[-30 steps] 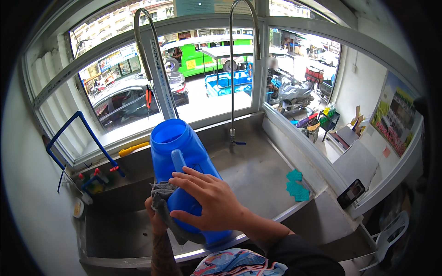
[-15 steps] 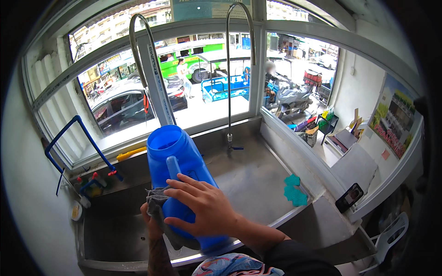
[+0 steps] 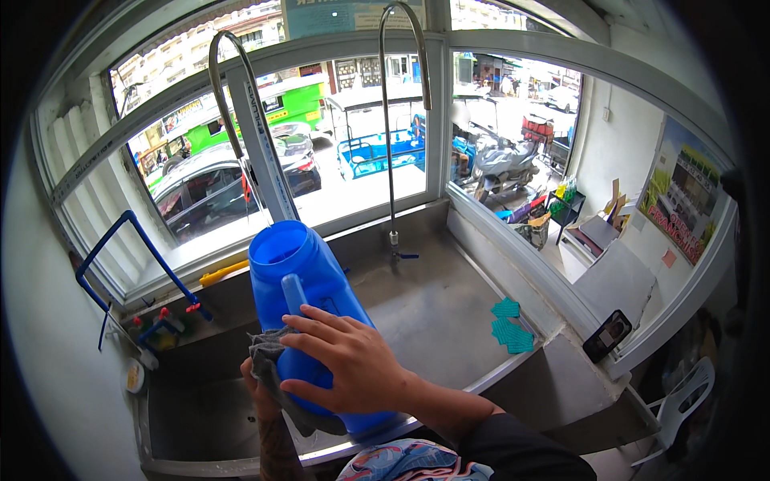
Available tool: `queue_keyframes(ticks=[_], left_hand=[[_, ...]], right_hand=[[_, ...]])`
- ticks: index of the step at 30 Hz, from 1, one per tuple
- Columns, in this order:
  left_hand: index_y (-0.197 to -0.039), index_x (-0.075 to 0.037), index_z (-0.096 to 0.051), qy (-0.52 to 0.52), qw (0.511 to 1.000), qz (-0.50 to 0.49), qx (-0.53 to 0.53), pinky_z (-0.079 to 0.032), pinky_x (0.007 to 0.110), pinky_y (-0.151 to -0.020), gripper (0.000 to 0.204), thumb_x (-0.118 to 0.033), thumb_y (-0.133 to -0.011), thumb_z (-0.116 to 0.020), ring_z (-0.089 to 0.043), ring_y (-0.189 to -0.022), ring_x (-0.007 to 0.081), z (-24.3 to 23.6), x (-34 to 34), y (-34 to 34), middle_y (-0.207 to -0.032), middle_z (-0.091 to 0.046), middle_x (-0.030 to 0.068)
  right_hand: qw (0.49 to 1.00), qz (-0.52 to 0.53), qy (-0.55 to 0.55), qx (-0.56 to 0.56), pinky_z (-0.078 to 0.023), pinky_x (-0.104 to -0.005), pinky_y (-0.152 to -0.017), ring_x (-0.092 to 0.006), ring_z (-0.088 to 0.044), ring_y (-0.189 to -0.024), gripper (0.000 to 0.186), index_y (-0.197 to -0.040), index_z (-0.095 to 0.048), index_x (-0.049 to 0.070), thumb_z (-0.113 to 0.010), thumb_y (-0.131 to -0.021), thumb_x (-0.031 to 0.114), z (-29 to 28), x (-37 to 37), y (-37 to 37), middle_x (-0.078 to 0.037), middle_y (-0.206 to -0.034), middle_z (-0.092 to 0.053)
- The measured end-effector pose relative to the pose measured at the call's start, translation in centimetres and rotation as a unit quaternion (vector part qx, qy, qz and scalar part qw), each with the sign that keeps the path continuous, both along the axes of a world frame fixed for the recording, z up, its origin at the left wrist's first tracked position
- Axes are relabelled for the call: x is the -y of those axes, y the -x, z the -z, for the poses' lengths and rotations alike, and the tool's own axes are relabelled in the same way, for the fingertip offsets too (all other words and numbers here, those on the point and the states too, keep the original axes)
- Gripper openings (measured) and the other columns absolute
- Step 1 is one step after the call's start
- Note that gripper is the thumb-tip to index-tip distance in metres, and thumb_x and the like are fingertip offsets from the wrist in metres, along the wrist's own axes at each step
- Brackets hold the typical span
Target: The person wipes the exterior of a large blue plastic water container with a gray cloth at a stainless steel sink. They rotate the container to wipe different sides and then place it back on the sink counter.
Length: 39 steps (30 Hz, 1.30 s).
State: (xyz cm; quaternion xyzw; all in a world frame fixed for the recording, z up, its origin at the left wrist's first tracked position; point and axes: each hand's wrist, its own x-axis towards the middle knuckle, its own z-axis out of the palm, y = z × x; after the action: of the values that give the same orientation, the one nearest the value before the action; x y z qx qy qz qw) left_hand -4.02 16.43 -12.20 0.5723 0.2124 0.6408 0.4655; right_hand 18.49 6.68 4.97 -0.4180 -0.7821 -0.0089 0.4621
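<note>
A large blue plastic jug with a wide open mouth and moulded handle leans over the steel sink. My right hand lies across its side, fingers spread, fingertips near the handle. At the jug's left, my left hand has its fingers closed on a bunched grey cloth pressed to the jug; some fingers are hidden behind the cloth.
The steel sink has two tall gooseneck faucets before a street window, blue pipework, a yellow tool and bottles at left. Teal textured pieces, a phone and a white chair are right.
The whole view has shifted slightly, with jug, hands and sink moving left together. Outside, the green vehicle has moved left and a pedestrian seen earlier is out of sight.
</note>
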Motion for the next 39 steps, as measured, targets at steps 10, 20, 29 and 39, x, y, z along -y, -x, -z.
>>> queue_keyframes(ticks=[10,20,29,39], left_hand=[[-0.135,-0.007,-0.044,-0.022,0.999,0.023,0.007,-0.051,0.043,-0.1,0.035,-0.024,-0.106,-0.053,-0.061,-0.116,0.024,0.4,-0.3,0.1,-0.131,-0.058,0.0174],[-0.135,-0.006,-0.047,-0.046,0.999,0.023,0.007,-0.05,0.042,-0.1,0.034,-0.021,-0.105,-0.055,-0.06,-0.116,0.0227,-0.6,0.2,-0.4,-0.13,-0.059,0.016],[-0.131,-0.004,-0.049,-0.069,0.998,-0.01,-0.006,-0.049,0.038,-0.098,0.033,-0.023,-0.105,-0.058,-0.06,-0.111,0.0187,-1.1,0.5,-0.8,-0.126,-0.06,0.0131],[-0.129,-0.003,-0.05,-0.04,0.999,-0.025,-0.01,-0.049,0.037,-0.096,0.033,-0.024,-0.105,-0.057,-0.06,-0.108,0.0185,-1.0,0.4,-0.9,-0.123,-0.06,0.0123]], right_hand=[[1.0,0.003,-0.001,-0.009,-0.046,-0.0511,-0.106,-0.0379,-0.054,-0.134,0.05,-0.121,-0.066,0.01,-0.071,-0.09,0.049,0.0,0.1,0.0,-0.014,-0.139,-0.061],[1.0,0.006,0.002,-0.013,-0.046,-0.0514,-0.106,-0.0376,-0.055,-0.133,0.048,-0.12,-0.067,0.011,-0.071,-0.09,0.048,0.0,0.2,0.0,-0.013,-0.139,-0.062],[1.0,0.009,0.013,0.002,-0.048,-0.0502,-0.103,-0.0382,-0.053,-0.128,0.05,-0.12,-0.066,0.009,-0.067,-0.092,0.05,-0.3,0.4,0.0,-0.013,-0.14,-0.06],[0.999,0.029,0.025,0.018,-0.052,-0.0464,-0.094,-0.0342,-0.058,-0.108,0.051,-0.121,-0.067,0.011,-0.069,-0.09,0.051,0.0,0.3,-0.1,-0.008,-0.141,-0.061]])
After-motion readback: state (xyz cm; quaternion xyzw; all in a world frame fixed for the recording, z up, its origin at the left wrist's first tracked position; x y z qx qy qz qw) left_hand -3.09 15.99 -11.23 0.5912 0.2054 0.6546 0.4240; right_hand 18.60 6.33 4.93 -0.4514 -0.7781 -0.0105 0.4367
